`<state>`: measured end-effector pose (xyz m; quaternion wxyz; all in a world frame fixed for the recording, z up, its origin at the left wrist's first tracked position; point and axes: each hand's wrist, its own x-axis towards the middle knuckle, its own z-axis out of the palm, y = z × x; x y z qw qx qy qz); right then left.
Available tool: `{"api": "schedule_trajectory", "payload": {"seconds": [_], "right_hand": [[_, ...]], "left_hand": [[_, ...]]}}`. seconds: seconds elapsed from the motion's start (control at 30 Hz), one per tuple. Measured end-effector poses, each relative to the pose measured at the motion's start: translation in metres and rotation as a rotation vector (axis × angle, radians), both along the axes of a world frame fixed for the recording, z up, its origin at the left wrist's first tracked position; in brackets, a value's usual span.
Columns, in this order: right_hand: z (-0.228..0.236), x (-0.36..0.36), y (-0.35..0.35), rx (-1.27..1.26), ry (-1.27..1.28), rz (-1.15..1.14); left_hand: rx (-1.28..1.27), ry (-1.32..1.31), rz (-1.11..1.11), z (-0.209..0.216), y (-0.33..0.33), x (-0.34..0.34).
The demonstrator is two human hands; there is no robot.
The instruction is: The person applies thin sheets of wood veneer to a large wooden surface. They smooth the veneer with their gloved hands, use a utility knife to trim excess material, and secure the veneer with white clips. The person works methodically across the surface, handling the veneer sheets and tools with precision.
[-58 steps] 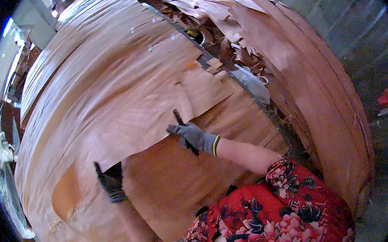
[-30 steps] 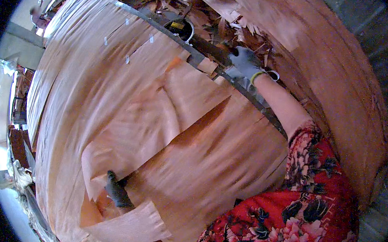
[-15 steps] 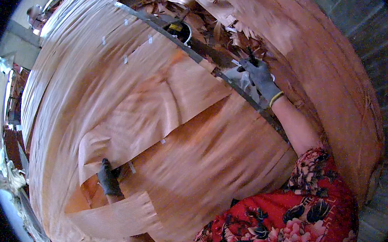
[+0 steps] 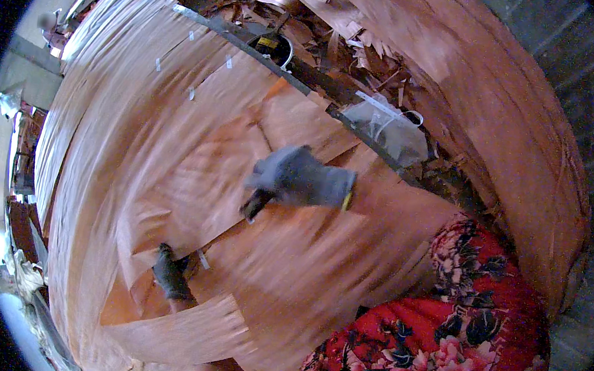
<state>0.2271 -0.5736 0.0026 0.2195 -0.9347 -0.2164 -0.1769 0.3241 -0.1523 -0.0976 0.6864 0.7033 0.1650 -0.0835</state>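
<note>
Beyond right grip point(image 4: 299, 177): dark bucket point(image 4: 276, 59) with yellow patch point(image 4: 268, 42), translucent plastic bag point(image 4: 388, 128), contents unclear | right grip blurred, cannot tell if closed | left grip point(image 4: 172, 274) likewise unclear | veneer sheet point(image 4: 200, 190) below right grip, beside left grip

We count two hands: the right hand point(image 4: 296, 177) at the centre, the left hand point(image 4: 172, 275) toward eight o'clock. We also see at least five tape pieces point(image 4: 229, 62), mostly toward eleven, one bucket point(image 4: 274, 56) near twelve, one plastic bag point(image 4: 389, 130) at two.

Veneer workshop, with broad wood sheets point(image 4: 317, 273) and scraps point(image 4: 331, 49).
</note>
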Motion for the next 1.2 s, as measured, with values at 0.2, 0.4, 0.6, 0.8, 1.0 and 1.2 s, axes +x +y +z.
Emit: {"api": "schedule_trajectory", "payload": {"seconds": [0.2,0.4,0.6,0.8,1.0,1.2], "right_hand": [[-0.008,0.016,0.06,-0.04,-0.003,0.106],[-0.043,0.043,0.068,-0.205,0.159,0.103],[-0.052,0.055,0.065,-0.176,0.366,0.118],[-0.039,0.075,0.061,-0.089,0.568,0.2],[-0.034,0.071,0.063,-0.125,0.572,0.175],[-0.031,0.07,0.064,-0.154,0.629,0.203]], "left_hand": [[-0.037,0.009,0.012,0.0,-0.002,0.001],[-0.092,0.021,0.021,-0.002,-0.003,0.001],[-0.123,0.031,0.032,-0.002,-0.004,-0.006],[-0.155,0.033,0.032,0.0,-0.005,-0.006],[-0.189,0.035,0.033,0.001,-0.009,-0.008],[-0.191,0.04,0.035,0.0,-0.008,-0.012]]}}
